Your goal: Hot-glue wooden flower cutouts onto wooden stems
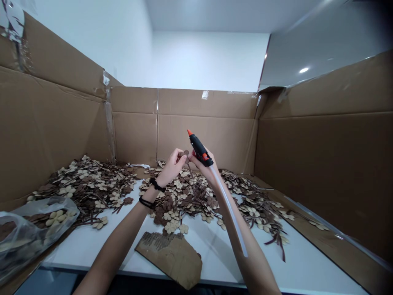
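Note:
In the head view, my left hand [171, 167] pinches a small brown flower piece [185, 155] at the middle, above the heap. A thin dark strip [190, 170] hangs down from it. My right hand [205, 166] is closed round a black glue gun [199, 148] with an orange tip that points up and to the left. From its rear a long whitish glue stick [230, 213] runs back along my right forearm. The fingertips of my right hand are close to the flower piece; whether they touch it I cannot make out. Below lies a heap of cream and brown flower pieces [172, 215].
Cardboard walls [205, 131] enclose the white table [123, 241] at the back and both sides. A cardboard piece [172, 256] lies near the front edge. At the left stands a clear plastic bag [61, 205] with flower pieces in it. More heaps [92, 184] spread left and right.

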The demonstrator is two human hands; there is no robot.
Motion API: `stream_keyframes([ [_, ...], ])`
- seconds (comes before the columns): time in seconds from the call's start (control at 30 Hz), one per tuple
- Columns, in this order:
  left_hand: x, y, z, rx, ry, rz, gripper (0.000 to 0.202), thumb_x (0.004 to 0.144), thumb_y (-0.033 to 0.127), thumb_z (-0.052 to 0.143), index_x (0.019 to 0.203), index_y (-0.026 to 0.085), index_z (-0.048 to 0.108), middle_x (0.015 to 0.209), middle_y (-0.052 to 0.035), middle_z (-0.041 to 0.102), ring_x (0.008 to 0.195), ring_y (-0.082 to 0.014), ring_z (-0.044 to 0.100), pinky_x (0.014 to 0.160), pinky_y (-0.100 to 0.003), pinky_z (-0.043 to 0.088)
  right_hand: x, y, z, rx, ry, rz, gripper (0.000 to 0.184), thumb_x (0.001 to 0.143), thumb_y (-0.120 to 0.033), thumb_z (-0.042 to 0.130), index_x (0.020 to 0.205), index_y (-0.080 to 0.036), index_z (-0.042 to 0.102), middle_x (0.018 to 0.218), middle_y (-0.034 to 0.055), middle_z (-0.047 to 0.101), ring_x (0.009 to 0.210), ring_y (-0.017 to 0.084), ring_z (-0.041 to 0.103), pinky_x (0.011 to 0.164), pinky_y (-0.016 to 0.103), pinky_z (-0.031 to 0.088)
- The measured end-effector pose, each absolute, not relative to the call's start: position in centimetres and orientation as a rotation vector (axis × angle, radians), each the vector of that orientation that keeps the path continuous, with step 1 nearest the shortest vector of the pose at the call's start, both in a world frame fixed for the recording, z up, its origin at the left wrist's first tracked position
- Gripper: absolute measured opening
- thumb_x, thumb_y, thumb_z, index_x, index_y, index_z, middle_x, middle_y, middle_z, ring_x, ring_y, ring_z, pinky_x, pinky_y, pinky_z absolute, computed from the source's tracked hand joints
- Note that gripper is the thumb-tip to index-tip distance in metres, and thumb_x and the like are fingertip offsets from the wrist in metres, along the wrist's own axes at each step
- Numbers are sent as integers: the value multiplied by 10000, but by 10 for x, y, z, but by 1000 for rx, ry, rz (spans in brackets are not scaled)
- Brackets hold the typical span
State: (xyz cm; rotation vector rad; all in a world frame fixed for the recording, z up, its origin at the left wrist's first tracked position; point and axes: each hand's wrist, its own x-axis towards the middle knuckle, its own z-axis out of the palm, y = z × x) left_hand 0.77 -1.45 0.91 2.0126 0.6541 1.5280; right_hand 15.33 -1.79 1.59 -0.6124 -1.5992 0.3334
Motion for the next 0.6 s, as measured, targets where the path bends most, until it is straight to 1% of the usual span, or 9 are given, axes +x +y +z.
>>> stream_keyframes([
  [0.17, 10, -14, 6, 2089, 696, 1605, 126, 904, 293, 456, 822, 197, 450, 794, -8, 450, 771, -152, 451, 773, -275, 401, 152, -18, 15, -601, -1612, 326, 222, 741, -382, 656, 840, -209, 559, 762, -11, 541, 698, 145, 506, 690, 295, 432],
  [0.3, 2, 3, 4, 2273, 975, 1783, 47, 879, 225, 441, 865, 198, 476, 917, -67, 506, 924, -209, 450, 883, -344, 369, 151, -16, 15, -654, -1543, 294, 196, 724, -362, 650, 770, -199, 551, 730, -4, 562, 697, 159, 536, 704, 310, 445],
  [0.37, -13, 19, 3, 2348, 1132, 1737, 43, 842, 233, 487, 840, 196, 509, 925, -82, 551, 968, -239, 442, 901, -367, 353, 154, -15, 16, -673, -1441, 316, 186, 706, -345, 648, 744, -198, 540, 726, 3, 581, 703, 167, 561, 698, 313, 452],
  [0.4, -25, 27, 1, 2366, 1192, 1617, 61, 812, 256, 532, 795, 198, 528, 882, -74, 573, 947, -246, 453, 887, -364, 357, 157, -16, 17, -669, -1395, 342, 184, 699, -340, 645, 746, -199, 537, 734, 7, 590, 712, 170, 575, 694, 312, 456],
  [0.43, -39, 36, 0, 2364, 1222, 1421, 109, 774, 288, 583, 726, 201, 538, 806, -57, 580, 893, -242, 475, 853, -346, 373, 160, -16, 18, -662, -1353, 370, 187, 693, -338, 643, 753, -200, 533, 744, 11, 598, 720, 171, 586, 688, 308, 457],
  [0.5, -70, 52, -4, 2173, 1283, 1041, 196, 635, 294, 706, 599, 198, 539, 645, -21, 559, 760, -218, 512, 757, -297, 402, 169, -18, 21, -662, -1292, 414, 199, 687, -344, 637, 766, -201, 524, 764, 16, 608, 725, 166, 597, 664, 293, 450],
  [0.53, -88, 58, -6, 2120, 1303, 1017, 207, 601, 308, 732, 603, 194, 559, 618, -17, 561, 727, -214, 523, 717, -289, 410, 174, -19, 23, -669, -1266, 430, 204, 685, -347, 634, 771, -202, 520, 769, 17, 610, 720, 161, 596, 645, 284, 440],
  [0.57, -105, 63, -8, 2050, 1314, 1054, 213, 599, 336, 734, 640, 188, 586, 635, -21, 579, 719, -210, 535, 698, -282, 415, 179, -20, 24, -676, -1240, 441, 208, 683, -349, 631, 778, -202, 517, 774, 17, 613, 714, 156, 593, 623, 274, 425],
  [0.6, -121, 66, -10, 1872, 1286, 1231, 244, 608, 366, 730, 719, 179, 620, 695, -34, 612, 744, -205, 551, 700, -272, 421, 183, -21, 25, -679, -1216, 448, 210, 681, -348, 627, 786, -202, 516, 780, 17, 615, 707, 150, 588, 602, 265, 408],
])
